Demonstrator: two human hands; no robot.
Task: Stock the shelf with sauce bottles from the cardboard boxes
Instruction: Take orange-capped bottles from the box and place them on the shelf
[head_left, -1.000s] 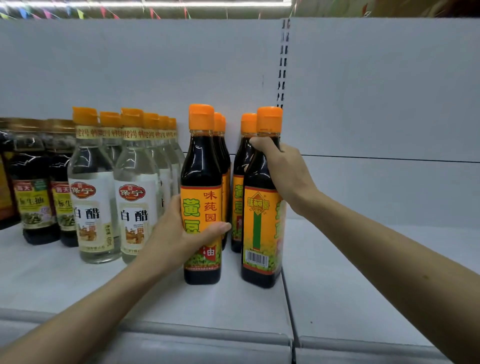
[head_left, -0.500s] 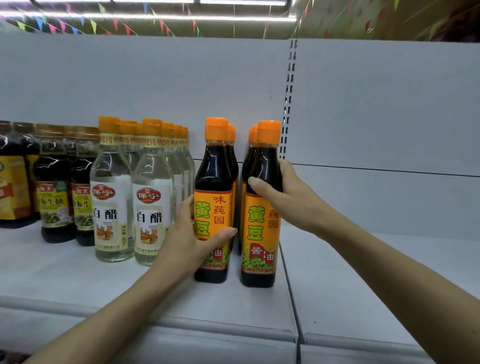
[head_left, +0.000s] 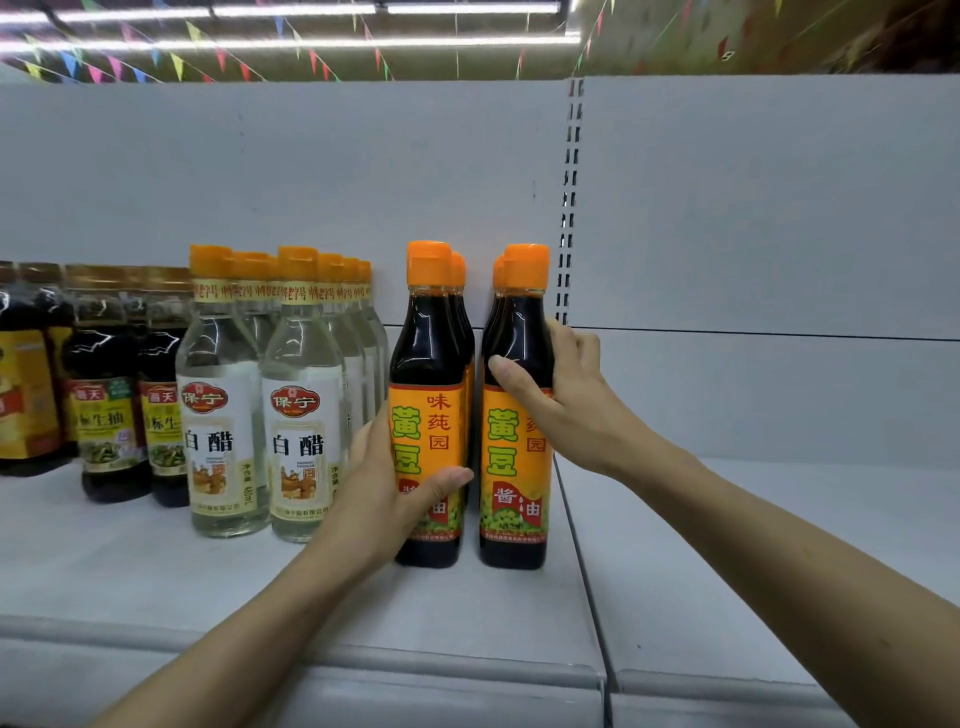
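Two hands steady soy sauce bottles on a white shelf.
Left grip wraps one bottle; right grip wraps its neighbour at the shelf's right edge, vinegar bottles just left, bare shelf rightward.

shelf: vinegar bottles left | soy sauce bottles right, in two rows

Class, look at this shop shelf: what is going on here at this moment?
A person is stocking a white shelf. The left hand grips the left dark soy sauce bottle by its label; the right hand grips the right soy sauce bottle higher up. Both bottles stand upright, front of their rows, beside clear vinegar bottles.
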